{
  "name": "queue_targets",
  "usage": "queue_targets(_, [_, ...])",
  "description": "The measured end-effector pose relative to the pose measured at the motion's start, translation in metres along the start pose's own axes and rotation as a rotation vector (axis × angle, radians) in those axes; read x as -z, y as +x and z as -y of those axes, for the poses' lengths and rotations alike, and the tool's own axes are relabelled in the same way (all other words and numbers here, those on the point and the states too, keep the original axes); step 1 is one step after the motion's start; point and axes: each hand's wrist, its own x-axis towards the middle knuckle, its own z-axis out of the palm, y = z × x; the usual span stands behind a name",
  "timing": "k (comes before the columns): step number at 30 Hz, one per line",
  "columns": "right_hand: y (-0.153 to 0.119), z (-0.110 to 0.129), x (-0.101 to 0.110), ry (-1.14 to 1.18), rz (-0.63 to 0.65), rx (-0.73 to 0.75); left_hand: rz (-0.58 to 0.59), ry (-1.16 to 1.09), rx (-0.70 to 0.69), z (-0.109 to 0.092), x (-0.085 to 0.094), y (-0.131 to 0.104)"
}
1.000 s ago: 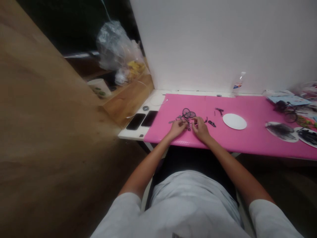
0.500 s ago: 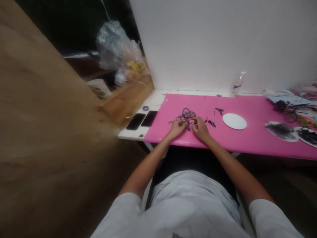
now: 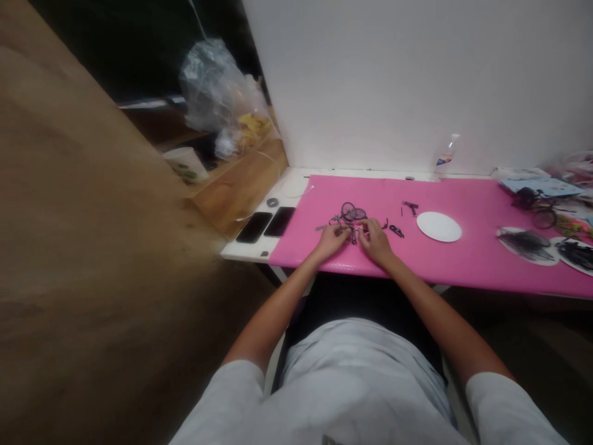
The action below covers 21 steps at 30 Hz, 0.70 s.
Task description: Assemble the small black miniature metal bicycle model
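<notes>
Over the pink mat (image 3: 361, 267), my left hand (image 3: 332, 241) pinches a thin dark toy bicycle part (image 3: 353, 236), which shows between my two hands. Close by on the right, my right hand (image 3: 375, 241) has its fingers bent and closed at the other side of that part. What sits in its fingertips is too small to make out. Two miniature spoked wheels (image 3: 349, 212) lie just beyond my fingers. Small black pieces (image 3: 396, 231) rest to the right of my right hand, and a dark T-shaped piece (image 3: 411, 207) lies farther back.
A white oval plate (image 3: 438, 227) is on the mat. Plates of black parts (image 3: 577, 254) and a dark toy bicycle (image 3: 537, 207) are at the right. Two phones (image 3: 280, 222) lie at the left, and a clear bottle (image 3: 446, 157) stands by the wall.
</notes>
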Motion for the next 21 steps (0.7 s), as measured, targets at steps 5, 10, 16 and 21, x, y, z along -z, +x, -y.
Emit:
queue_targets(5, [0.0002,-0.0002,0.0003,-0.009,0.011,-0.008,0.013,-0.009,0.034,0.0006,0.0003,0.0002])
queue_targets(10, [0.0004,-0.0006,-0.0002,-0.019,0.016,-0.005,0.009,-0.004,0.031,0.0021,0.0002,0.0006])
queue_targets(16, [0.0002,0.0008,0.0002,-0.035,0.04,0.005,0.014,-0.019,0.015,-0.0035,0.0001,-0.0011])
queue_targets(21, [-0.0001,0.0011,0.0001,-0.037,0.041,0.01,0.02,-0.005,0.005,-0.0048,0.0003,-0.0014])
